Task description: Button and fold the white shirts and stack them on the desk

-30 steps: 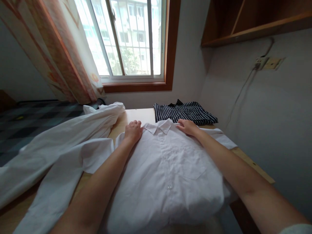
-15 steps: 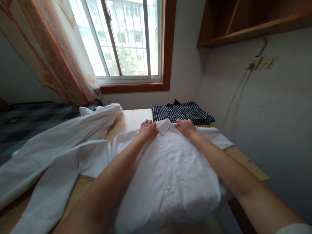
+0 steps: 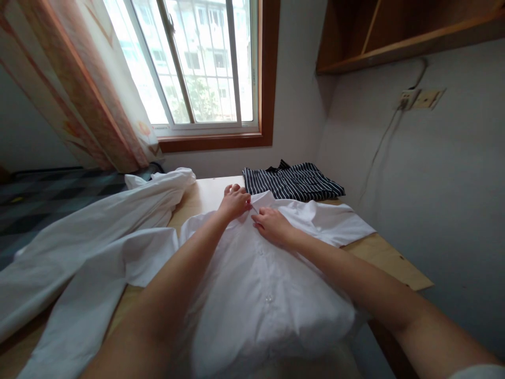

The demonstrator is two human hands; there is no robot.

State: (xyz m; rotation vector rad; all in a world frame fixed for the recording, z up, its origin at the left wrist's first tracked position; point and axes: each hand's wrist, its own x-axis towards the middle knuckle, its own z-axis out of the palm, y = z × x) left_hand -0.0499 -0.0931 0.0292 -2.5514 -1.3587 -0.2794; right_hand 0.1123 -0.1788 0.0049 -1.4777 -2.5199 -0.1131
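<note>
**Both hands at white shirt collar; near end could drag**

White shirt (image 3: 292, 279) lies front up, mid-table, body running nearward; its near end seems to pass the table (image 3: 389, 255) edge. Left hand (image 3: 235, 201) is at the left side of the collar (image 3: 263, 199), thumb and finger narrowed, apparently on a bit of its cloth. Right hand (image 3: 274, 226) is just nearer and right, fingers bent in at the front opening; can't tell if they grip or only touch.

Risks, my read: overhanging cloth could pull the shirt nearward if the hands let go. Forearms low over the body could rub in creases. Left sleeve (image 3: 152, 258) runs close to the loose white garment (image 3: 98, 221); a tug could drag both.

Materials: shirt looks like thin, soft woven cloth, rumpled, with pointed collar and small pale buttons (image 3: 269, 298). Far side: striped garment (image 3: 294, 181), dark with white lines, flat, roughly rectangular. Table is pale wood, smooth-looking.
</note>
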